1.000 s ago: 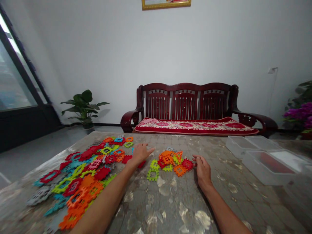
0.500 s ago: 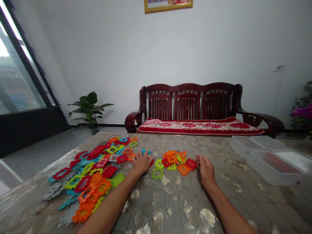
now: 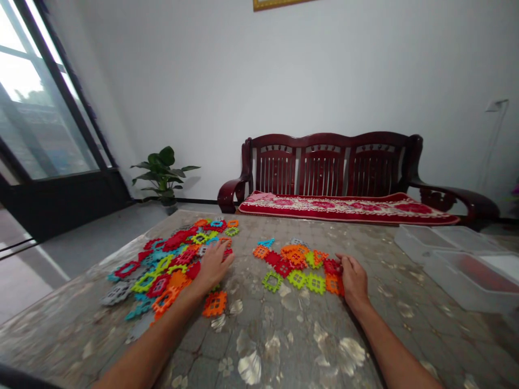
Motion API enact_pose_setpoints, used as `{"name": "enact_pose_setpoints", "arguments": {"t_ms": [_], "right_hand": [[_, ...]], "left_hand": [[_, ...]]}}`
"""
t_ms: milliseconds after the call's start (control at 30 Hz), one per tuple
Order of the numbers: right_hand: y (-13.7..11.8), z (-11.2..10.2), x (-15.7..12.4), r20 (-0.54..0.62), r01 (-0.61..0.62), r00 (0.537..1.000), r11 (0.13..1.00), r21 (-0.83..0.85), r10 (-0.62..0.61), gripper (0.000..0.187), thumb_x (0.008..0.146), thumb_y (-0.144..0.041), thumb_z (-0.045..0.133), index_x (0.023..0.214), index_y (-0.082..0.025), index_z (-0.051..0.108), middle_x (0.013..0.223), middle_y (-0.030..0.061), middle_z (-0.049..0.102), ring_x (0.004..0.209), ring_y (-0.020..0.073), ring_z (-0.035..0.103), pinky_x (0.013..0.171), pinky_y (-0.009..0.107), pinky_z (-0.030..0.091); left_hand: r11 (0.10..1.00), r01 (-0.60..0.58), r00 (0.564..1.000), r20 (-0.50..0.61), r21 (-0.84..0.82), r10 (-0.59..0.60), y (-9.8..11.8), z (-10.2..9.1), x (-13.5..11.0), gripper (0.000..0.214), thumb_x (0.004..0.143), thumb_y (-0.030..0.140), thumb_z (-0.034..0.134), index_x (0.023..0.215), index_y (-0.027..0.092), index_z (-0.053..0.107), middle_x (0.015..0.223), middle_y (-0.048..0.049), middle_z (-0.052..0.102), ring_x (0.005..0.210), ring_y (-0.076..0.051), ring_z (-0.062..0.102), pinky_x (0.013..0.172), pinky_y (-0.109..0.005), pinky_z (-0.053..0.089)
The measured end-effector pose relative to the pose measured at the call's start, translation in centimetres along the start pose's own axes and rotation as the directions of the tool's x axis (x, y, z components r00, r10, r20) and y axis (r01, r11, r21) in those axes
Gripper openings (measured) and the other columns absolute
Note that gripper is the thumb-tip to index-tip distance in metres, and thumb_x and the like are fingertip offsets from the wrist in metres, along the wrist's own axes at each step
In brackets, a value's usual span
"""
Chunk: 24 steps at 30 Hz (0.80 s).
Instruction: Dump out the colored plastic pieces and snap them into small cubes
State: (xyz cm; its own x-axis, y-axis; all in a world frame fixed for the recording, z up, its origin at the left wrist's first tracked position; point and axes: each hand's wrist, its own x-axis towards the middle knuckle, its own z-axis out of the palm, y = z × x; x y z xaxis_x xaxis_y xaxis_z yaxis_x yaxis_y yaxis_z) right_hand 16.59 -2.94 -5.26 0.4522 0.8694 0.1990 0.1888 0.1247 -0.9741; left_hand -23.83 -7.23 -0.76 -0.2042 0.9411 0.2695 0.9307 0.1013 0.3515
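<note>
"Since half a second ago, our left hand (image 3: 214, 266) has gone to the big pile (image 3: 165, 263), and the small pile (image 3: 295, 254) has gained blue and orange at its ten o'clock edge. Where's everything, in the head view?"

"From its centre, big pile at eight o'clock, small pile at five, our right hand (image 3: 354, 280) at four, by that pile's edge."

"Fingers?"

"Left ones reach out over pieces; right ones curl beside a red piece (image 3: 331, 266). Whether either grasps anything, we can't tell."

"What could go wrong?"

"Big-pile pieces overlap, so dragging one could catch teeth and pull neighbours along. One orange piece (image 3: 214, 304) lies apart, six o'clock from our left hand; a careless forearm might knock it."

"And at four?"

"Pushing inward could heap or scatter the edge."
</note>
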Motion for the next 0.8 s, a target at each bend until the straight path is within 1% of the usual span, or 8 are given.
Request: {"name": "enact_pose_setpoints", "arguments": {"t_ms": [67,167,233,300,400,533,667,800], "right_hand": [[-0.4,0.0,-0.3,-0.008,0.051,0.999,0.997,-0.054,-0.051,0.053,0.081,-0.058,0.044,0.096,-0.017,0.072,0.081,0.0082,0.074,0.075,0.0244,0.065,0.072,0.037,0.051],[-1.4,0.1,-1.5,0.046,0.248,0.969,0.953,-0.173,-0.244,0.048,0.086,-0.057,0.043,0.095,-0.019,0.072,0.097,0.0116,0.075,0.09,0.0262,0.067,0.084,0.04,0.052],[-2.4,0.4,-2.8,0.18,0.406,0.91,0.893,-0.193,-0.374,0.043,0.09,-0.053,0.045,0.098,-0.021,0.072,0.103,0.0113,0.074,0.096,0.0257,0.067,0.089,0.04,0.052],[-3.4,0.9,-4.4,0.358,0.538,0.813,0.828,-0.158,-0.459,0.037,0.093,-0.048,0.047,0.104,-0.022,0.072,0.107,0.0101,0.074,0.102,0.0248,0.067,0.094,0.041,0.052],[-4.8,2.1,-7.2,0.595,0.661,0.64,0.743,-0.104,-0.487,0.033,0.093,-0.038,0.054,0.118,-0.024,0.07,0.122,0.0094,0.072,0.117,0.025,0.064,0.105,0.044,0.048],[-6.2,3.9,-10.5,0.84,0.706,0.438,0.701,-0.101,-0.32,0.057,0.084,-0.034,0.067,0.14,-0.025,0.061,0.149,0.0108,0.057,0.138,0.028,0.051,0.118,0.049,0.037],[-6.9,5.1,-12.2,0.933,0.673,0.349,0.716,-0.185,-0.087,0.086,0.078,-0.042,0.076,0.156,-0.025,0.044,0.167,0.0118,0.033,0.153,0.0315,0.03,0.125,0.052,0.023],[-7.3,5.8,-12.6,0.948,0.67,0.316,0.702,-0.241,0.024,0.103,0.075,-0.055,0.079,0.161,-0.024,0.032,0.171,0.0123,0.018,0.158,0.0326,0.015,0.128,0.053,0.012]], "left_hand": [[0.99,0.1,0.994,-0.057,0.101,-0.094,-4.2,-1.9,-1.7,0.052,0.092,0.044,0.049,0.138,0.023,0.06,0.144,-0.0118,0.061,0.14,-0.031,0.046,0.119,-0.053,0.031],[0.938,0.293,0.956,-0.085,0.187,-0.282,-8.7,-3.5,-4.5,0.052,0.093,0.049,0.046,0.137,0.027,0.062,0.144,-0.0126,0.06,0.142,-0.037,0.043,0.115,-0.06,0.031],[0.909,0.369,0.929,-0.104,0.196,-0.355,-10.2,-3.8,-6.2,0.053,0.095,0.05,0.041,0.14,0.029,0.06,0.146,-0.0142,0.058,0.141,-0.04,0.042,0.112,-0.066,0.031],[0.905,0.383,0.923,-0.105,0.185,-0.369,-10.6,-3.7,-7.3,0.052,0.096,0.049,0.039,0.14,0.031,0.06,0.147,-0.0145,0.057,0.14,-0.041,0.043,0.109,-0.07,0.031],[0.932,0.33,0.943,-0.09,0.15,-0.319,-9.5,-3.3,-7.8,0.049,0.095,0.048,0.043,0.137,0.034,0.063,0.144,-0.0131,0.059,0.139,-0.04,0.044,0.11,-0.07,0.032],[0.943,0.318,0.947,-0.074,0.095,-0.312,-6.0,-2.5,-7.4,0.049,0.099,0.046,0.034,0.136,0.034,0.063,0.15,-0.0115,0.056,0.142,-0.035,0.043,0.114,-0.068,0.029],[0.939,0.341,0.94,-0.023,0.044,-0.341,-1.4,-0.9,-6.9,0.051,0.101,0.045,0.03,0.138,0.03,0.062,0.159,-0.014,0.047,0.147,-0.033,0.039,0.116,-0.066,0.027],[0.941,0.322,0.946,-0.012,-0.102,-0.325,2.6,0.8,-6.3,0.053,0.1,0.041,0.032,0.145,0.022,0.055,0.16,-0.0173,0.044,0.151,-0.03,0.036,0.121,-0.057,0.026]]}}
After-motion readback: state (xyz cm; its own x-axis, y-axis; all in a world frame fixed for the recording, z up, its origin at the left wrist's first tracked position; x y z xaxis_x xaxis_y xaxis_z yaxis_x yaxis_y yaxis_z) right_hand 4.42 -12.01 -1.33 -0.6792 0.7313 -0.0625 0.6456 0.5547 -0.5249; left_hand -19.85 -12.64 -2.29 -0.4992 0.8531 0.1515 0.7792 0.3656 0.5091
